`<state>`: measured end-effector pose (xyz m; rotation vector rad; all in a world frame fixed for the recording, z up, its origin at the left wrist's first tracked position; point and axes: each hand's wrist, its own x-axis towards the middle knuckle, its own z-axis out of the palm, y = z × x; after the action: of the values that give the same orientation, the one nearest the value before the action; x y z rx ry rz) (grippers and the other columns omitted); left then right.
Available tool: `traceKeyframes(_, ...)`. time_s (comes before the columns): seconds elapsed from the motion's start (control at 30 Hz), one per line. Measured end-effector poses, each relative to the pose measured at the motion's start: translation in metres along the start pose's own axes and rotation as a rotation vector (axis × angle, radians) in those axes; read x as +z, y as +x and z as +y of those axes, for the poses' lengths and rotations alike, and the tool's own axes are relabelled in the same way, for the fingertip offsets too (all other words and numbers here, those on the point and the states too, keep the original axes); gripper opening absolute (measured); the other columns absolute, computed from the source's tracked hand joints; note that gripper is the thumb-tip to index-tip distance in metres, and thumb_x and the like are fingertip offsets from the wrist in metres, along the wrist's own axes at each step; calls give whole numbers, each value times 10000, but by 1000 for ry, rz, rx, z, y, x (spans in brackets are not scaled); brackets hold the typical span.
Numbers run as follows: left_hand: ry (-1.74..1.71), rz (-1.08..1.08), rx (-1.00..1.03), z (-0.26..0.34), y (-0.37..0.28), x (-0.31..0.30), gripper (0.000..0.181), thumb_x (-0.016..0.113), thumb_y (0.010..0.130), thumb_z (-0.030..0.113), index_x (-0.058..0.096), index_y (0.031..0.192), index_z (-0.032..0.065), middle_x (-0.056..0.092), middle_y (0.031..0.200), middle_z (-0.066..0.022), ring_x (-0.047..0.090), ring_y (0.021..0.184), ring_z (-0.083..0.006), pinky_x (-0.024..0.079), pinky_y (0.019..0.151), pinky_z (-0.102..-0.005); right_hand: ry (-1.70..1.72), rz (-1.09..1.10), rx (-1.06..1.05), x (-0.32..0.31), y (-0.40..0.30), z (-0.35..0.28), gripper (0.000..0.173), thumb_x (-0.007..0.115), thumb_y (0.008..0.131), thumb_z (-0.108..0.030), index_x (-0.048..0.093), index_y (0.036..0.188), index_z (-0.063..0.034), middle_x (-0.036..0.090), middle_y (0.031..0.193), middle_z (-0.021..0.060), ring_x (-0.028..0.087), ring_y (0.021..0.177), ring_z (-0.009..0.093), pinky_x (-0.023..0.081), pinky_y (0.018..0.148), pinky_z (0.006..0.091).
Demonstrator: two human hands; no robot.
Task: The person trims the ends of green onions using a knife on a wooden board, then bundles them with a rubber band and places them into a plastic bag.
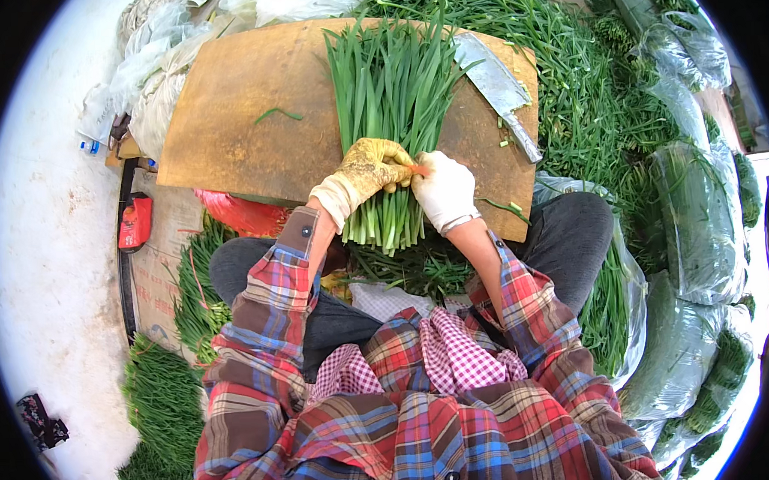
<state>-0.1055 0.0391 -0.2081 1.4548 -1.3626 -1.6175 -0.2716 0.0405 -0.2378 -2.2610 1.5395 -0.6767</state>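
A thick bunch of garlic chives [388, 101] lies on a wooden board [245, 143], leaves pointing away from me and pale cut ends hanging past the near edge. My left hand [370, 171], in a yellow-stained glove, rests over the bunch and pinches an orange-red tie [422, 170]. From the other side, my right hand [445, 189], in a white glove, grips the same tie, its fingers meeting the left ones. How far the tie goes around the stalks is hidden by the hands. To the right of the bunch, a cleaver [490, 74] lies flat on the board.
Loose chives [570, 71] are heaped behind and right of the board. Plastic-wrapped bundles [699, 226] line the right side. Tied bunches [162, 385] sit on the left, near a red packet [135, 222]. Crumpled plastic bags [165, 69] lie at the back left.
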Motion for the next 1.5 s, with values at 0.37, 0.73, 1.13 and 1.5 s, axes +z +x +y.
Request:
traceKeyframes(0.37,679,280,199,6,-12,27,406,697,755,157,603,1147,202,606,675,-49,614,634,-215,488,615,-336,1091,-12,538,31,-21,20,155,666,871,-145,654,895,7,624,759,36,557,609,89,470,570,244)
traceKeyframes(0.73,630,228,224,2,-10,24,400,708,767,119,618,1155,151,623,719,-56,607,650,-194,491,632,-329,814,247,202,39,-35,18,165,673,848,-83,610,977,1,634,817,111,625,726,179,489,684,295)
traceKeyframes(1.13,747,758,382,-31,2,37,116,698,747,190,604,769,127,630,715,-74,624,669,-298,492,624,-410,544,196,66,6,-32,2,103,674,824,-128,647,888,-53,594,780,118,624,704,309,492,637,353)
traceKeyframes(1.5,509,755,285,-18,-13,36,167,710,825,222,645,832,69,661,716,-93,640,645,-232,493,613,-340,246,126,-177,-33,4,-3,146,612,846,-135,634,990,-129,658,900,83,660,749,280,527,635,358)
